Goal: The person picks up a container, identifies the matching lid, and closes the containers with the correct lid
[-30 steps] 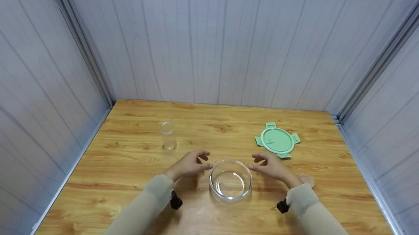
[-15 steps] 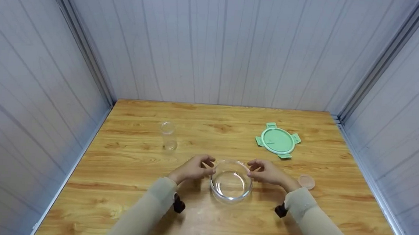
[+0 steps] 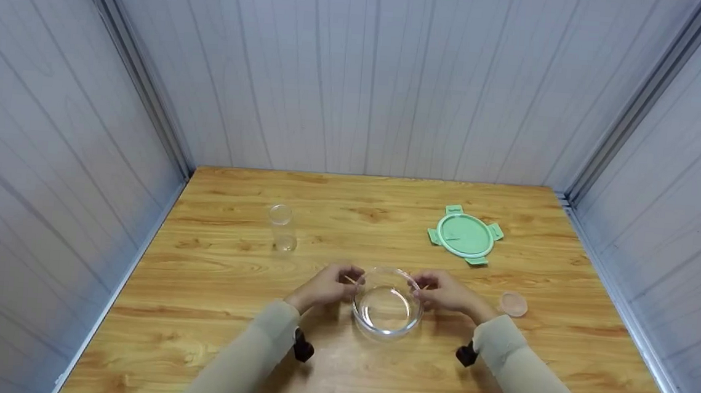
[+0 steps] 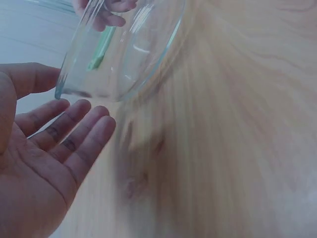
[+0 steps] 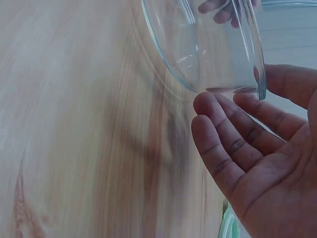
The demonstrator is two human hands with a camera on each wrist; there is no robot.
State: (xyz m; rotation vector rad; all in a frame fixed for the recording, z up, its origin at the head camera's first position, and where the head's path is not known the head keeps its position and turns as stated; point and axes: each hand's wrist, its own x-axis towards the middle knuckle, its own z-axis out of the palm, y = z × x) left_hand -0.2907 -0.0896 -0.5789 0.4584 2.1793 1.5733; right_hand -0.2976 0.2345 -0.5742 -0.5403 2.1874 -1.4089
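Note:
A round clear glass bowl (image 3: 385, 332) stands on the wooden table, between both hands. My left hand (image 3: 324, 286) pinches its left rim. On the opposite side my right hand (image 3: 451, 295) pinches the right rim. The left wrist view has the thumb on the rim of the bowl (image 4: 148, 54), with the fingers of the left hand (image 4: 54, 144) along the outer wall. Much the same grip appears in the right wrist view, where the right hand (image 5: 257, 148) has its thumb at the rim and fingers against the outside of the bowl (image 5: 193, 59).
A green lid (image 3: 466, 235) with side flaps lies behind and to the right. Back left stands a tall clear glass container (image 3: 282, 232). A small pale pink disc (image 3: 512, 304) lies beside my right wrist. Pale panel walls (image 3: 371, 74) enclose the table (image 3: 374, 204).
Both hands have come inward from either side of the bowl, and their thumbs and fingers now take hold of its rim. The bowl has stayed in place.

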